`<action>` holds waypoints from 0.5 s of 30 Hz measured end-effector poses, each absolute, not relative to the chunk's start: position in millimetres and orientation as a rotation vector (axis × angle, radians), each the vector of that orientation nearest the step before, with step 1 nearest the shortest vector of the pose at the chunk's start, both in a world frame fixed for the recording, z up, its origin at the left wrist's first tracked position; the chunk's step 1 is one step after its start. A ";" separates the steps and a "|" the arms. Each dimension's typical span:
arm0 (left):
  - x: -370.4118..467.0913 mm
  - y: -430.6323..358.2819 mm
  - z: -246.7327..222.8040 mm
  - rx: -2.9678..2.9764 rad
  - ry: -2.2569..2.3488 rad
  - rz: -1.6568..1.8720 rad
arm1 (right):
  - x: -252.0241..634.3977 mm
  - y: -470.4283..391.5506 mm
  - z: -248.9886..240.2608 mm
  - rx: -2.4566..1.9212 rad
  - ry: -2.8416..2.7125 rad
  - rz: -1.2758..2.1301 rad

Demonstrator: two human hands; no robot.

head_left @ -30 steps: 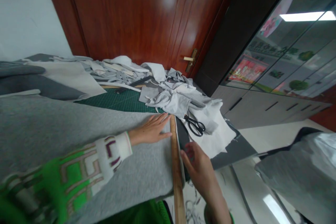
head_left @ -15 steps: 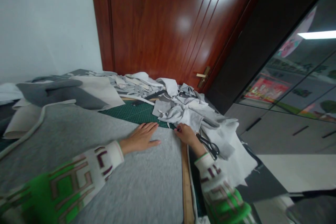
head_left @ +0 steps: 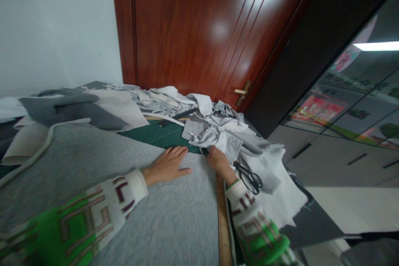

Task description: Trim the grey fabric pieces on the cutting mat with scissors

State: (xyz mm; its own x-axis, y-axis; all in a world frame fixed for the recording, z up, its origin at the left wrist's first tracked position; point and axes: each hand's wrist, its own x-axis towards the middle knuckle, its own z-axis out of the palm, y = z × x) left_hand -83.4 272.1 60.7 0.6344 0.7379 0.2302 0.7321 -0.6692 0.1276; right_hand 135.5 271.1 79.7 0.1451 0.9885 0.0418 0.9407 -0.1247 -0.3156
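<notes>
My left hand [head_left: 168, 164] lies flat, fingers stretched out, on a large piece of grey fabric [head_left: 162, 220]. My right hand [head_left: 217, 160] is closed at the fabric's far right corner. A small dark tool [head_left: 205, 151] pokes out from its fingers; its kind is mostly hidden. Under the fabric's far edge shows a green cutting mat [head_left: 156, 132] with a grid. Along the fabric's right side runs a wooden ruler [head_left: 222, 220], partly beneath my right wrist. Black-handled scissors [head_left: 249, 178] lie just right of my right wrist, on pale cloth.
Grey and white fabric scraps [head_left: 215, 126] are heaped along the far edge and the right side. Folded dark grey cloth [head_left: 68, 108] lies at the far left. Behind the table stand a brown wooden door [head_left: 187, 29] and a grey cabinet [head_left: 336, 153] with glass panels.
My right hand has shifted slightly, its wrist and sleeve moving left, and more of the dark tool shows at its fingers. My left hand stays in place on the fabric.
</notes>
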 end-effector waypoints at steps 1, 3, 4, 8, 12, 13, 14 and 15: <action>-83.4 271.5 61.8 2.817 1.275 0.417 | 134.2 270.6 78.8 -2.143 -1.853 0.275; -83.7 270.3 64.1 2.814 1.286 0.426 | 133.7 270.6 79.1 -2.104 -1.800 0.327; -84.0 269.6 65.2 2.814 1.288 0.432 | 134.8 270.9 80.6 -2.078 -1.775 0.366; -85.6 266.2 70.0 2.818 1.286 0.460 | 147.7 267.8 94.0 -1.926 -1.697 0.576; -87.9 264.7 74.0 2.817 1.320 0.514 | 163.0 247.1 98.9 -1.814 -1.622 0.621; -88.5 265.0 74.6 2.812 1.339 0.526 | 165.0 238.9 95.7 -1.808 -1.607 0.600; -89.1 265.5 75.1 2.806 1.358 0.536 | 166.0 229.9 90.7 -1.809 -1.598 0.572; -89.6 266.0 75.6 2.799 1.379 0.541 | 166.0 220.5 84.3 -1.816 -1.594 0.540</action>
State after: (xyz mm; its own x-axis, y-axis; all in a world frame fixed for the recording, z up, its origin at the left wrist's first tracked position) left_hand -89.6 266.0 75.6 0.5626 0.7651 0.3131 0.7738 -0.6207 0.1263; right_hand 166.0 220.5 84.3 0.1745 0.9783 0.1119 0.7091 -0.0460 -0.7036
